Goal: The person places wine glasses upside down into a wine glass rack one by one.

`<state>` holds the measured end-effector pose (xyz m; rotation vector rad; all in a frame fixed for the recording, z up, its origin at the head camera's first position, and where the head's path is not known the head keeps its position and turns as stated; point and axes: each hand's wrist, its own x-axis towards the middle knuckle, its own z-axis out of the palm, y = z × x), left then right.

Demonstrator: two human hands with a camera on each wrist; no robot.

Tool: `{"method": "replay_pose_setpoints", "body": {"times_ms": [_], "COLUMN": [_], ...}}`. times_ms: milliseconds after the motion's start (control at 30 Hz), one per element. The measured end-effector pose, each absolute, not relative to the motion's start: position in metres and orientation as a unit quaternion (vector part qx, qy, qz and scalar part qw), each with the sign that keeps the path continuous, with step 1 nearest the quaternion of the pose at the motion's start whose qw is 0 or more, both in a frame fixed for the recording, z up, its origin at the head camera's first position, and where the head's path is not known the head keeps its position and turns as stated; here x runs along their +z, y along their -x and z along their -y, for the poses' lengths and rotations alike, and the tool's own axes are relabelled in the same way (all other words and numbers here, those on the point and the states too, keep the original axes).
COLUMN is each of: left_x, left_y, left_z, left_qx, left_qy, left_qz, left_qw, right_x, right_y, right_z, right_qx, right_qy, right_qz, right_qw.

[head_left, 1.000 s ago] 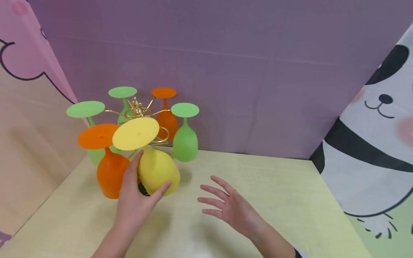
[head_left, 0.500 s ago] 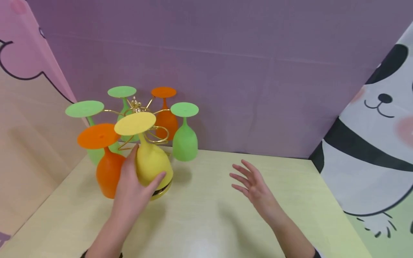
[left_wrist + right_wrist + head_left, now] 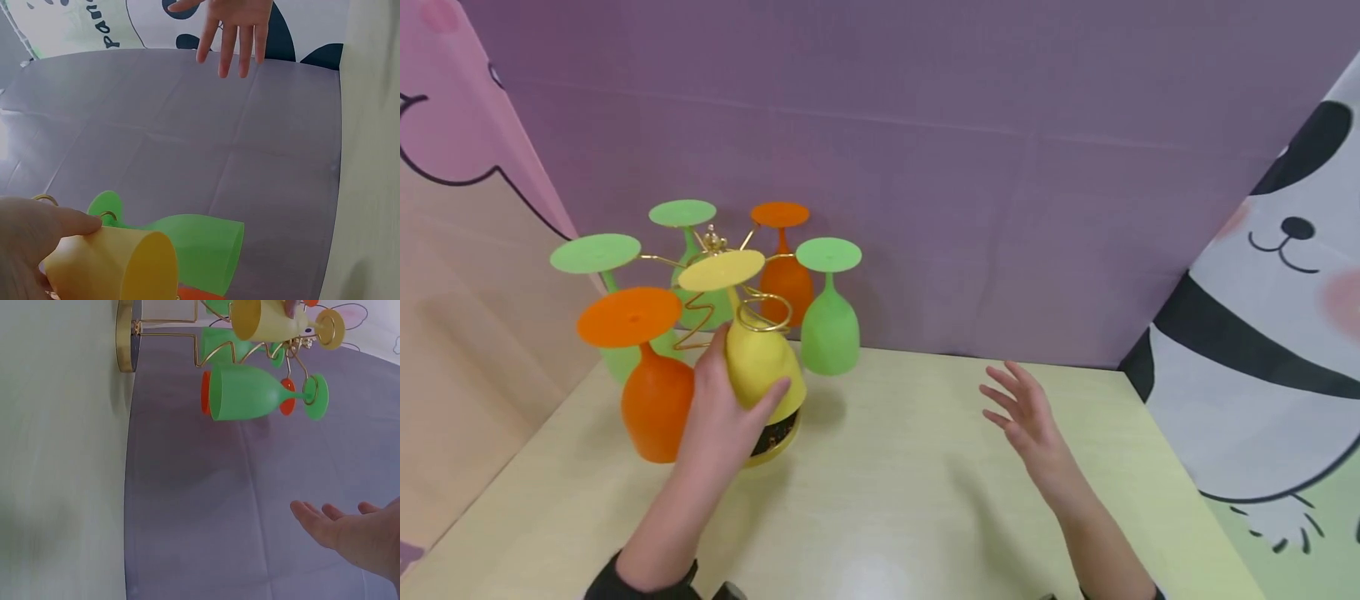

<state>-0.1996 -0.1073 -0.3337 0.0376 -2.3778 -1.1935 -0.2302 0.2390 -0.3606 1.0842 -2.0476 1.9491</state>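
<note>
My left hand (image 3: 726, 417) grips a yellow plastic goblet (image 3: 760, 367), bowl down and foot up, at the front of a gold wire goblet rack (image 3: 765, 327). In the left wrist view the thumb lies along the yellow bowl (image 3: 94, 256). The right wrist view has the goblet's foot (image 3: 330, 329) up by the rack's wire arms. An orange goblet (image 3: 658, 404) hangs just left of this hand, and a green goblet (image 3: 831, 333) hangs to the right. My right hand (image 3: 1026, 412) holds nothing, fingers spread above the table, well right of the rack.
More green goblets and another orange goblet (image 3: 786, 283) hang upside down around the rack. Its round gold base with a dark top (image 3: 775, 437) stands on the pale table (image 3: 887, 500). A purple cloth (image 3: 962, 208) is behind, with a panda-printed panel (image 3: 1262, 400) at the right.
My left hand has carried the yellow goblet up and inward against the rack, uncovering more of the base. My right hand has moved away to the right.
</note>
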Motion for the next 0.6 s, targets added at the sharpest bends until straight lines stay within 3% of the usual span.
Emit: {"method": "replay_pose_setpoints", "body": {"times_ms": [267,600], "left_x": [-0.345,-0.358], "left_y": [0.209,0.213], "left_z": [0.103,0.1], "left_qx": [-0.429,-0.396], "left_qy": [-0.013,0.003], "left_qz": [0.868,0.865], "left_qw": [0.25,0.31], "right_x": [-0.361,-0.365], "right_y": [0.232,0.235], "right_z": [-0.248,-0.267], "right_qx": [0.61,0.429], "right_qy": [-0.308,-0.185], "right_qz": [0.72,0.866], "right_qw": [0.12,0.181]}}
